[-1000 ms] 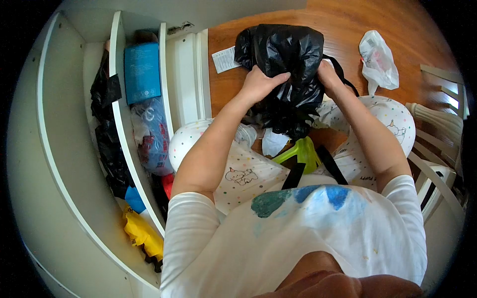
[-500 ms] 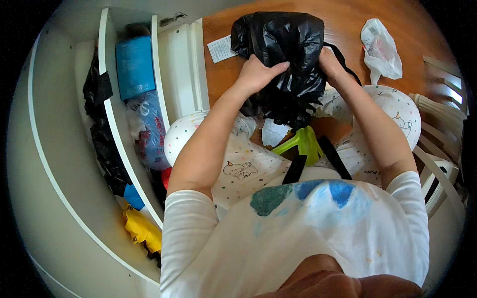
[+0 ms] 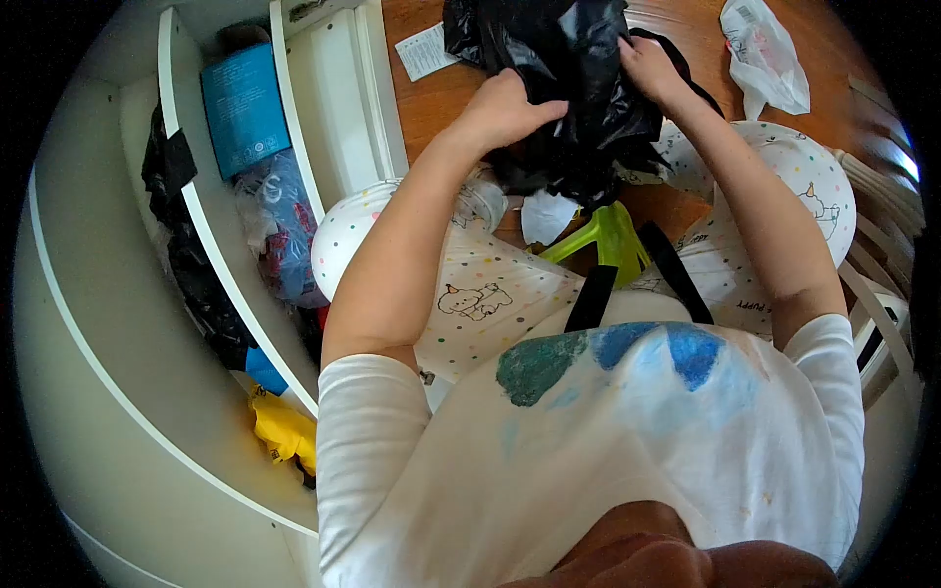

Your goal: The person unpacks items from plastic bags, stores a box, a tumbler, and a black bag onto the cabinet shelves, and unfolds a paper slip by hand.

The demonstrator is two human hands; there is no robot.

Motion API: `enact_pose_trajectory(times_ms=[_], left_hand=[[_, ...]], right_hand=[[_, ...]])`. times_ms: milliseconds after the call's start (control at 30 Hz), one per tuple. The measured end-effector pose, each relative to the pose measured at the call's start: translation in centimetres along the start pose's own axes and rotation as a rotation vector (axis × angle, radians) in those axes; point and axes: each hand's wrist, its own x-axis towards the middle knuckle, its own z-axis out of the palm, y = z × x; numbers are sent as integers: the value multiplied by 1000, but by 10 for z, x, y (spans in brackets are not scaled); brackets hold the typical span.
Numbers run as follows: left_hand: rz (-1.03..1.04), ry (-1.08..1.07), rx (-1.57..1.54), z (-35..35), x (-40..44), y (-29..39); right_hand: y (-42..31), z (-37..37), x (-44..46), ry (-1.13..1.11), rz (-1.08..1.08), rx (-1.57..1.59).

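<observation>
A crumpled black plastic bag (image 3: 578, 108) is held between both hands near the top of the view, its upper part cut off by the frame edge. My left hand (image 3: 505, 110) grips its left side, the thumb lying across the plastic. On the right side, my right hand (image 3: 649, 69) pinches the bag with bent fingers. Below the bag's gathered edge lie a yellow-green object (image 3: 610, 240) and a white piece (image 3: 547, 217), between my legs. A black strap (image 3: 676, 269) rises beside the green object.
At left, an open cabinet (image 3: 230, 260) holds a blue box (image 3: 245, 108), clear and black bags, and a yellow bag (image 3: 282, 426). A printed paper (image 3: 425, 52) and a white plastic bag (image 3: 765, 59) lie on the wooden floor. Chair slats (image 3: 877, 284) stand at right.
The view has shifted, so the bag and both hands sit higher in it. The bag's right side bulges out more, and its folds have changed. Both hands keep hold of it.
</observation>
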Motion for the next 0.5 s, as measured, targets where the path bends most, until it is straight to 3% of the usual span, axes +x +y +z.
enact_pose_trajectory(times_ms=[67, 133, 200, 267, 333, 400, 467, 500], left_hand=[[9, -17, -28, 0, -2, 6], [-61, -237, -256, 0, -1, 11], [-32, -183, -390, 11, 8, 1], [123, -19, -462, 8, 11, 1], [116, 7, -531, -2, 8, 6], [108, 37, -597, -12, 4, 12], [177, 207, -610, -18, 3, 14], [148, 312, -502, -21, 2, 14]], right_hand=[[3, 13, -5, 109, -77, -98], [-1, 13, -10, 219, -154, -198], [-15, 3, -11, 53, -32, -141], [-33, -6, -18, 43, -43, -108], [-50, -12, -29, 33, -55, -78], [-62, -14, -36, 88, -8, 307], [-66, -23, -34, 129, -52, 244], [-69, -26, -34, 63, -20, 400]])
